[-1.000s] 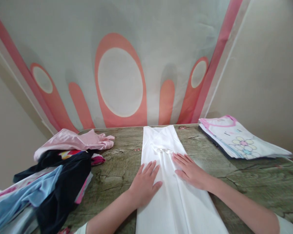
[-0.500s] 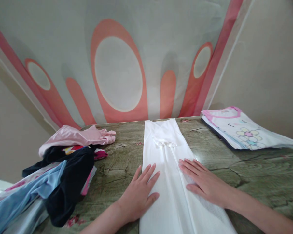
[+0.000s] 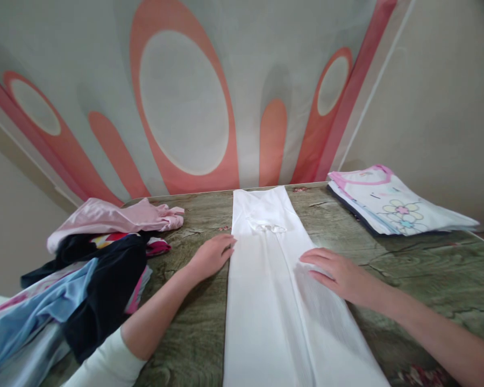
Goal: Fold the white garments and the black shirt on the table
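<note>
A long white garment lies folded lengthwise down the middle of the table, reaching from the far edge toward me. My left hand rests at the garment's left edge, fingers together and pointing at the cloth. On the garment's right side lies my right hand, flat with its fingers stretched out.
A heap of loose clothes, pink, black and light blue, covers the table's left end. A stack of folded clothes with a flower print on top sits at the far right. A grey and salmon patterned wall hanging rises behind the table.
My left hand slid off the white garment and moved up to its left edge. My right hand has stayed flat on the cloth's right side. The camera shifted slightly.
</note>
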Tool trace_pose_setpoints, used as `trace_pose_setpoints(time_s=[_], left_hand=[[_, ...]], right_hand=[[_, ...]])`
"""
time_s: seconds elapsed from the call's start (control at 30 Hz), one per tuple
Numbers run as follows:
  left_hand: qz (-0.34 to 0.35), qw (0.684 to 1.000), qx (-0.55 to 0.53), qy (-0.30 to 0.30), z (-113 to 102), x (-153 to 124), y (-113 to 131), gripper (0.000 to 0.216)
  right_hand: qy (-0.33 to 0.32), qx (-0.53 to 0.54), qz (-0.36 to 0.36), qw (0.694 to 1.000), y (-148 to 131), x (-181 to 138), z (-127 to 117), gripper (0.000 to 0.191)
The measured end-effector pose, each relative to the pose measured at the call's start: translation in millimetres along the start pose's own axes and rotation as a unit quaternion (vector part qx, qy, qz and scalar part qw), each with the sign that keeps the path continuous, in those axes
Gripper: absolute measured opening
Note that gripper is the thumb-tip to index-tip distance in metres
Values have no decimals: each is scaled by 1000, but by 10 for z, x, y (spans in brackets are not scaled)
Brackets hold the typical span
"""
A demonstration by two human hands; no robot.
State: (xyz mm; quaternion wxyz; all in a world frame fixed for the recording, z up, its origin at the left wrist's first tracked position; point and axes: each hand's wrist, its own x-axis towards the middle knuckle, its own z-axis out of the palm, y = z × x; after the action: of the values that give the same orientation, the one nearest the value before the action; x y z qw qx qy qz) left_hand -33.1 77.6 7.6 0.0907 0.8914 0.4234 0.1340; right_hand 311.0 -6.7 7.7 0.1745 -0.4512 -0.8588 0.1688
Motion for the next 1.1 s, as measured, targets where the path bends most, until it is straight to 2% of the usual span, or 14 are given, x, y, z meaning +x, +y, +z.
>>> trace_pose_setpoints(time_s=[0.1, 0.2, 0.37, 0.47, 0.6, 0.77, 0.87, 0.93, 1.1], left_hand=[[-30, 998, -23, 44, 61, 347, -285, 24], [-75, 993, -31, 84, 174, 563, -431, 21], [-91, 986, -24, 135, 381, 627, -512, 32], [-80, 986, -12, 145, 408, 606, -480, 35], [-1, 993, -8, 119, 271, 409, -236, 37], [116, 992, 15, -40, -57, -274, 263, 32], [166, 978, 38, -121, -230, -692, 565, 40], [200, 968, 50, -143, -309, -870, 755, 46], [282, 945, 32, -162, -332, -929, 1048, 32]], right_hand=[[-49, 10, -48, 998, -244, 172, 74, 31], [-61, 4, -60, 996, -349, 298, 132, 31], [-33, 27, -24, 999, -144, 310, 157, 31], [4, 43, 7, 999, 69, 250, 134, 31], [42, 27, 2, 999, 292, 78, 32, 30], [7, -92, -84, 992, 394, -313, -138, 34], [-27, -171, -154, 973, 280, -497, -207, 40], [-42, -201, -200, 958, 144, -558, -216, 42], [-45, -169, -293, 940, -110, -546, -83, 36]])
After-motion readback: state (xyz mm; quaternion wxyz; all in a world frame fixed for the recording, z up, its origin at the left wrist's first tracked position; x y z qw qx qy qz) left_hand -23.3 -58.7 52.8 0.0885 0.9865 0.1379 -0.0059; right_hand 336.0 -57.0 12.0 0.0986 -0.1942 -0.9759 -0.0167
